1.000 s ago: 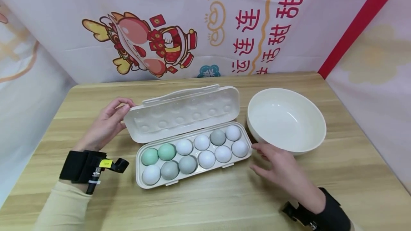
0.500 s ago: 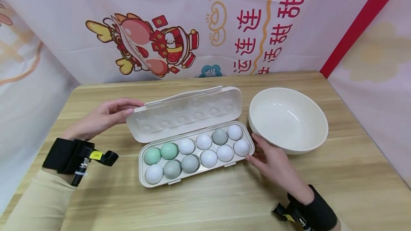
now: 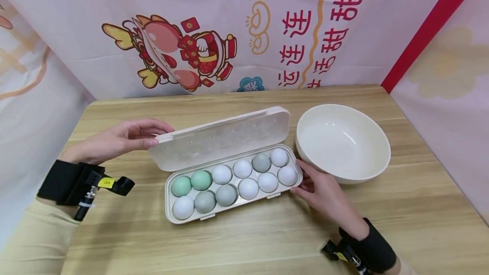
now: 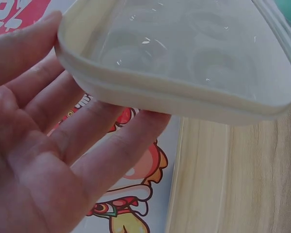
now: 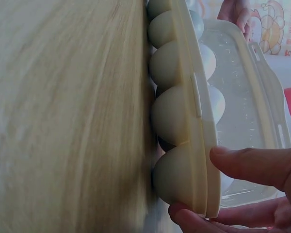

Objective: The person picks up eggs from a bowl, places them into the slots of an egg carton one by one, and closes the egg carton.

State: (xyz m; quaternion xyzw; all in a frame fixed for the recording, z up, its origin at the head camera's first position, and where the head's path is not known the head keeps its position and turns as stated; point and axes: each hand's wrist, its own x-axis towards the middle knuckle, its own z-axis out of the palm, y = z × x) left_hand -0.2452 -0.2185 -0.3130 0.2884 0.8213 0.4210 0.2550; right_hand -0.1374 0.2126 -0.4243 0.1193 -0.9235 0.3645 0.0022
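An egg box lies on the table with its lid (image 3: 225, 139) raised and its tray (image 3: 168, 198) full of eggs. White eggs (image 3: 248, 188), grey-green eggs (image 3: 226, 195) and two light green eggs (image 3: 200, 180) fill two rows. My left hand (image 3: 122, 139) grips the lid's left end, thumb at the near edge and fingers behind. In the left wrist view, fingertips touch the outside of the lid (image 4: 174, 97). My right hand (image 3: 324, 192) pinches the tray's right end; the right wrist view has the thumb on the rim (image 5: 199, 107) and fingers beneath.
A large cream bowl (image 3: 341, 143) with nothing visible in it stands right of the egg box, close to my right hand. A printed cloth (image 3: 237, 33) hangs behind the wooden table (image 3: 244, 241). Black camera straps are around both wrists.
The lid has swung further forward over the tray, its top edge turning toward me. My left hand has moved right with it. My right hand has taken hold of the tray's right end.
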